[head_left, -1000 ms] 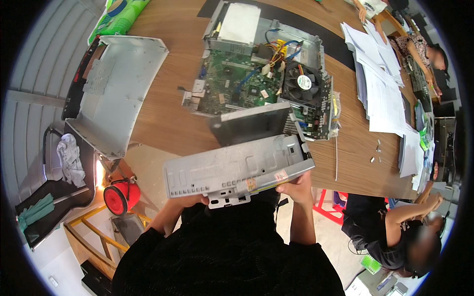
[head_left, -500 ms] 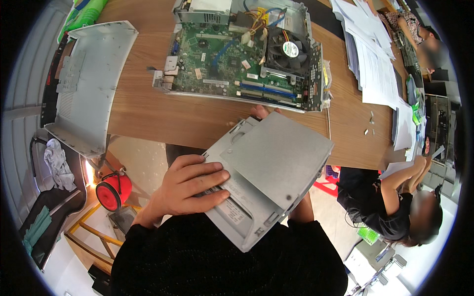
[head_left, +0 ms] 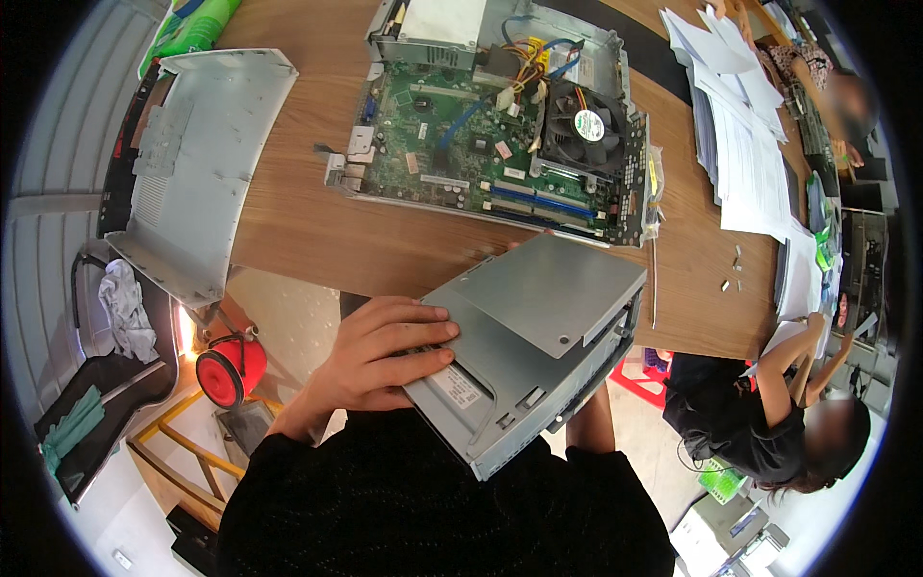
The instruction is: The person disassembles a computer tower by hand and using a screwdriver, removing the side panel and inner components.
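Note:
A silver metal drive cage, which seems to have a disc drive fitted in it, is held tilted in front of my chest at the table's near edge. My left hand grips its left side, with the fingers spread across the top next to a white label. The right forearm reaches beneath the cage, so most of my right hand is hidden; a bit of fingertip shows at the far edge. Beyond it lies an opened computer case with a green motherboard, a black fan and coloured cables.
A grey case cover stands at the table's left. Stacked papers and small loose bits lie to the right. A person in black sits at the right side. A red round object is on the floor.
The drive cage has tipped so that its near right side wall shows more. My left hand keeps its hold. The whole scene has shifted slightly right and down in the picture.

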Motion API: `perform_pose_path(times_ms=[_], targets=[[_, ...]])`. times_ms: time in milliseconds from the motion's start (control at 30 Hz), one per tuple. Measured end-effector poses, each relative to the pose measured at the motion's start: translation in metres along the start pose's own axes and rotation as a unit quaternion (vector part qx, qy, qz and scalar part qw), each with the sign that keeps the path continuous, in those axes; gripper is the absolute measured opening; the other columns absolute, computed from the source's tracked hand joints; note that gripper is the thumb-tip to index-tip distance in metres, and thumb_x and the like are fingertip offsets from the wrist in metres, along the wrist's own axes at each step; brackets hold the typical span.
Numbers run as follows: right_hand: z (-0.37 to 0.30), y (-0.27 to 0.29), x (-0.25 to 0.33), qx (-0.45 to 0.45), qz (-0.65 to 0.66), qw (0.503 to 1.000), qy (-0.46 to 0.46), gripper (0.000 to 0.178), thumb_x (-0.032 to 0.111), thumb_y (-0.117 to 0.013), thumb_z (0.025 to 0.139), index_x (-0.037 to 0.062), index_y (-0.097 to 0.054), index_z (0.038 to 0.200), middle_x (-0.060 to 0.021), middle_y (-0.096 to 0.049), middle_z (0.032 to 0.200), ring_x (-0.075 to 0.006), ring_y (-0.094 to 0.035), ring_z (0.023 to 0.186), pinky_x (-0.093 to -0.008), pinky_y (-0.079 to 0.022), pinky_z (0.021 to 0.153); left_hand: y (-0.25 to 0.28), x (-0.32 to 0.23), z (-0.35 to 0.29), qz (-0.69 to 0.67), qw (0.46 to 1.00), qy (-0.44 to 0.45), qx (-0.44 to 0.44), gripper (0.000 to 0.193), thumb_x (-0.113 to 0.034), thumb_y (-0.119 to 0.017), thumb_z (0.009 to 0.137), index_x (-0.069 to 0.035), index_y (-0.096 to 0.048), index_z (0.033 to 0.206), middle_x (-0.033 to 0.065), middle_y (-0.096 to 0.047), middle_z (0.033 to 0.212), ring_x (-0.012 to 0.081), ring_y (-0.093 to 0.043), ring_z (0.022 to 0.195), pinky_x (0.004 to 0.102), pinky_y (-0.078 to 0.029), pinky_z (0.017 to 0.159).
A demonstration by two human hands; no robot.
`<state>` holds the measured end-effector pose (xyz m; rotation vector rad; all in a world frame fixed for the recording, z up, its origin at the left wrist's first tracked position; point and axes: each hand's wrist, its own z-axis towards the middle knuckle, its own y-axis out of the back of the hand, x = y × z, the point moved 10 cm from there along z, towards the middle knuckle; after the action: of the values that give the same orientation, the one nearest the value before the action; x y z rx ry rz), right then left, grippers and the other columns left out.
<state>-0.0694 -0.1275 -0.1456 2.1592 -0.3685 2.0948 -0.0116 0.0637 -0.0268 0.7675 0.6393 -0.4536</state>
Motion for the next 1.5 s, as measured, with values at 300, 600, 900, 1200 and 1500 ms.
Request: perform_pose_path(times_ms=[300,600,900,1200,1500], targets=[[-0.006,0.007,0.004,-0.017,-0.095,0.995,-0.012,0.076,0.029,-0.083,0.060,0.0016,-0.047,0.121,-0.0106,-0.055,0.115,-0.0234,-0.052,0.108,-0.0383,-0.040,0.093,0.005,0.009,0.004,-0.031,0.999,0.025,-0.021,0.047,-0.025,-0.075,0.067,-0.008,-0.062,0.109,0.0104,-0.060,0.114,0.0307,-0.058,0.103,0.0402,-0.047,0.082],[-0.014,0.011,-0.001,-0.033,-0.170,0.985,-0.022,0.075,0.030,-0.084,0.058,0.0015,-0.050,0.118,-0.0107,-0.058,0.112,-0.0243,-0.054,0.106,-0.0389,-0.042,0.091,0.011,0.026,-0.003,-0.088,0.994,0.056,-0.039,0.053,-0.022,-0.078,0.063,-0.008,-0.060,0.111,0.0110,-0.060,0.115,0.0311,-0.058,0.105,0.0411,-0.046,0.084],[-0.030,0.024,-0.012,-0.046,-0.260,0.964,-0.024,0.074,0.031,-0.085,0.057,0.0014,-0.053,0.116,-0.0108,-0.060,0.109,-0.0252,-0.056,0.103,-0.0395,-0.044,0.090,-0.003,0.060,-0.031,-0.226,0.950,0.198,-0.081,0.063,-0.014,-0.082,0.058,-0.004,-0.056,0.114,0.0175,-0.058,0.112,0.0317,-0.057,0.106,0.0388,-0.044,0.089],[-0.037,0.041,-0.025,-0.080,-0.214,0.971,-0.071,0.088,0.050,-0.088,0.041,-0.0049,-0.056,0.102,-0.0143,-0.059,0.094,-0.0286,-0.058,0.089,-0.0389,-0.045,0.083,-0.021,0.090,-0.071,-0.335,0.848,0.381,-0.152,0.072,-0.031,-0.076,0.073,0.001,-0.043,0.128,0.0121,-0.052,0.118,0.0182,-0.046,0.113,0.0332,-0.035,0.098],[-0.038,0.067,-0.031,-0.130,-0.163,0.977,-0.042,0.059,0.046,-0.069,0.069,-0.0023,-0.055,0.101,-0.0125,-0.055,0.098,-0.0239,-0.054,0.089,-0.0384,-0.043,0.077,-0.019,0.059,-0.032,-0.298,0.874,0.384,-0.005,0.073,-0.038,-0.064,0.084,0.004,-0.029,0.131,0.0228,-0.051,0.116,0.0276,-0.051,0.112,0.0368,-0.040,0.094]])
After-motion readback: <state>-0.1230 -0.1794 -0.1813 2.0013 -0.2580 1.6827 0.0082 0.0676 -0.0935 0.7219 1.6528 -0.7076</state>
